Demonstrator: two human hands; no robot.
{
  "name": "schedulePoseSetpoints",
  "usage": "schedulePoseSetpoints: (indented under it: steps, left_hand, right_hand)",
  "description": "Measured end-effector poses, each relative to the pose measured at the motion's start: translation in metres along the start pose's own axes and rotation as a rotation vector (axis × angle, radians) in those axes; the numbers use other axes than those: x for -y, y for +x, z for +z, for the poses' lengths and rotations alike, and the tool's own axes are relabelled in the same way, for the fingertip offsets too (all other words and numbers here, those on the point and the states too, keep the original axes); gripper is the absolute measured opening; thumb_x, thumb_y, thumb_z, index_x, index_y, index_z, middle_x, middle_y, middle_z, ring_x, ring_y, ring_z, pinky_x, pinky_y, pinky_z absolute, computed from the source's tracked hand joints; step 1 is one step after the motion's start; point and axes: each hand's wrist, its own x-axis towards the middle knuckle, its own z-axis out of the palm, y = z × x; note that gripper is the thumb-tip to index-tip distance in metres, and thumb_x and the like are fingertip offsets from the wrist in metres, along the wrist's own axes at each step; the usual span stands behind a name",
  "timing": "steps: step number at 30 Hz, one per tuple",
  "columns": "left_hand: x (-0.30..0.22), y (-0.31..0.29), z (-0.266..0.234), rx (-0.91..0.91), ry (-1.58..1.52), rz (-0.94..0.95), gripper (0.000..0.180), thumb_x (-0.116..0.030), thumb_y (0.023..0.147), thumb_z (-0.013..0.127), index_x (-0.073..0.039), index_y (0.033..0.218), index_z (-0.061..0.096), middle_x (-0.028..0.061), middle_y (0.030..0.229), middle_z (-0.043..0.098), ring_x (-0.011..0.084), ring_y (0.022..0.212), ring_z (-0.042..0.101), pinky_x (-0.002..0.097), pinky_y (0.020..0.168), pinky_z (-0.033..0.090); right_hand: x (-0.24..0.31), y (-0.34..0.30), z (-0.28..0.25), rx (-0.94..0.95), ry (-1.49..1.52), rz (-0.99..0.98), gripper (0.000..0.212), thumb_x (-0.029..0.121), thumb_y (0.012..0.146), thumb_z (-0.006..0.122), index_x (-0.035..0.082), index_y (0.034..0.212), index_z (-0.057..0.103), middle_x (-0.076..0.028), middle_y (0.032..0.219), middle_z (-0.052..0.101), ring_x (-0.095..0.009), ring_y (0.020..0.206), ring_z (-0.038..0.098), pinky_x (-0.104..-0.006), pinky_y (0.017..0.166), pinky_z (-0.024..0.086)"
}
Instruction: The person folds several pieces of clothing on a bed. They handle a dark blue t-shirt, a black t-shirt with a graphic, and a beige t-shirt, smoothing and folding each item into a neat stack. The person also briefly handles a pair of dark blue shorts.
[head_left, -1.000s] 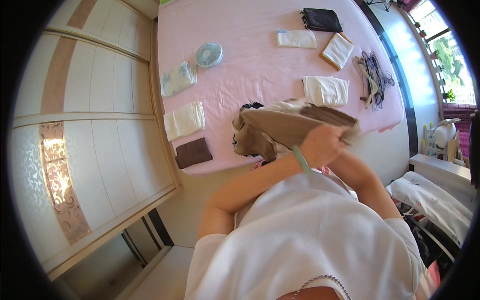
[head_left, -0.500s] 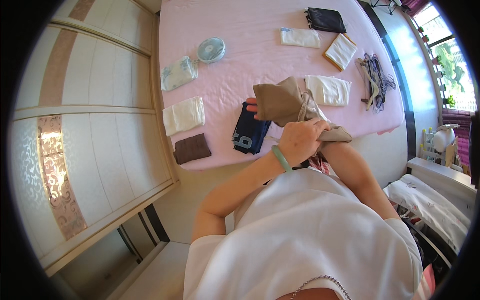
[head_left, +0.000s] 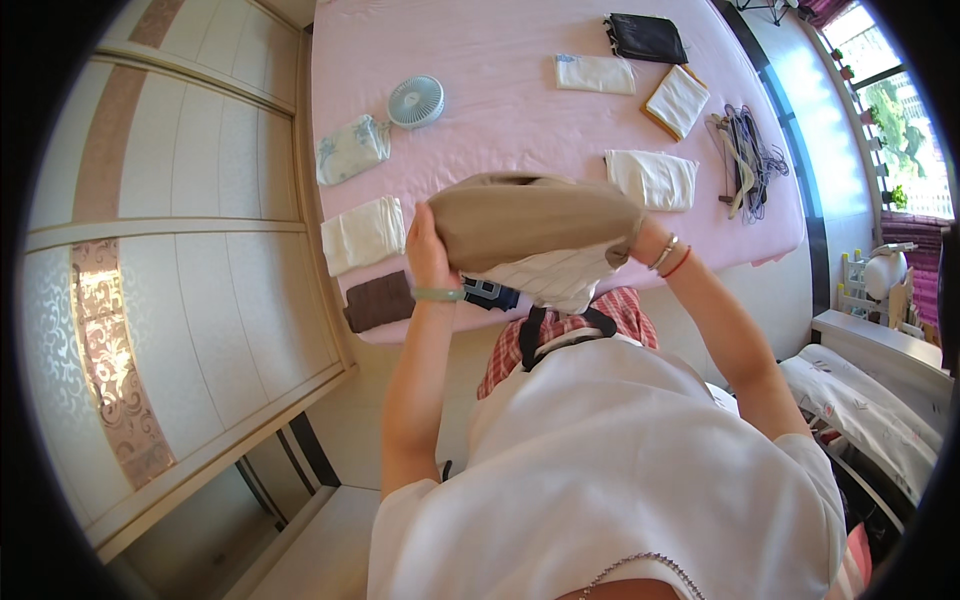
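Hands lifting a folded tan garment (head_left: 535,218) above the near edge of a pink bed (head_left: 500,120).
I see its long axis running left to right, my left hand (head_left: 428,250) gripping the left end, my right hand (head_left: 645,243) closed on the right end, equally near; folded cloths lie beyond.

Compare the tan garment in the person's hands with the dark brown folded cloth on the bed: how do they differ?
The tan garment is light-coloured, while the dark brown folded cloth is far darker. The tan garment is held up off the bed by the left hand and right hand; the brown cloth lies flat, untouched. Both are folded fabric.
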Motion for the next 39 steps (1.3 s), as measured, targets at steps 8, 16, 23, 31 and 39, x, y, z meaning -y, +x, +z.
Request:
schedulePoseSetpoints:
  steps: [8, 16, 23, 31, 39]
  left_hand:
    - [0.128, -0.005, -0.145, -0.073, 0.683, -0.129, 0.038, -0.031, 0.101, 0.048, 0.003, 0.103, 0.065, 0.0149, 0.098, 0.069, 0.0227, 0.089, 0.064, 0.038, 0.079, 0.049]
    - [0.114, 0.001, -0.048, 0.439, 1.043, 0.339, 0.055, -0.012, 0.089, 0.067, -0.005, 0.139, 0.046, 0.0141, 0.114, 0.061, 0.0231, 0.089, 0.061, 0.0347, 0.084, 0.051]
    - [0.034, 0.044, 0.054, 0.574, 0.819, 0.83, 0.026, -0.005, 0.085, 0.071, 0.0, 0.11, 0.065, 0.0079, 0.111, 0.064, 0.0112, 0.1, 0.058, 0.0265, 0.081, 0.049]
    - [-0.028, 0.0, 0.092, 0.614, 0.389, 0.213, 0.011, -0.004, 0.089, 0.066, -0.001, 0.1, 0.069, -0.0021, 0.085, 0.066, 0.0039, 0.08, 0.056, 0.0209, 0.071, 0.048]
    - [-0.047, -0.036, 0.133, 0.844, 1.092, 0.496, 0.013, -0.007, 0.082, 0.074, -0.002, 0.092, 0.068, 0.0008, 0.077, 0.066, 0.0052, 0.069, 0.054, 0.0252, 0.062, 0.046]
  right_hand:
    - [0.101, -0.027, 0.046, -0.131, -1.014, -0.769, 0.028, 0.011, 0.097, 0.05, 0.004, 0.12, 0.064, -0.007, 0.091, 0.068, -0.014, 0.084, 0.061, -0.0275, 0.079, 0.049]
    - [0.102, -0.081, 0.115, 0.321, -0.789, -0.74, 0.033, 0.004, 0.096, 0.052, 0.005, 0.129, 0.059, -0.004, 0.116, 0.064, -0.009, 0.103, 0.057, -0.0237, 0.09, 0.046]
    - [0.124, -0.11, 0.108, 0.463, -0.427, -0.682, 0.036, 0.003, 0.093, 0.055, 0.001, 0.128, 0.058, -0.007, 0.12, 0.062, -0.013, 0.112, 0.058, -0.0258, 0.096, 0.046]
    - [0.16, -0.095, 0.02, -0.254, -1.037, -0.903, 0.041, 0.012, 0.09, 0.059, 0.009, 0.131, 0.056, -0.007, 0.119, 0.063, -0.018, 0.1, 0.064, -0.0307, 0.084, 0.052]
    - [0.091, -0.073, 0.071, 0.179, -1.475, -1.023, 0.062, 0.014, 0.071, 0.081, 0.007, 0.128, 0.057, -0.013, 0.128, 0.059, -0.026, 0.117, 0.055, -0.0384, 0.094, 0.046]
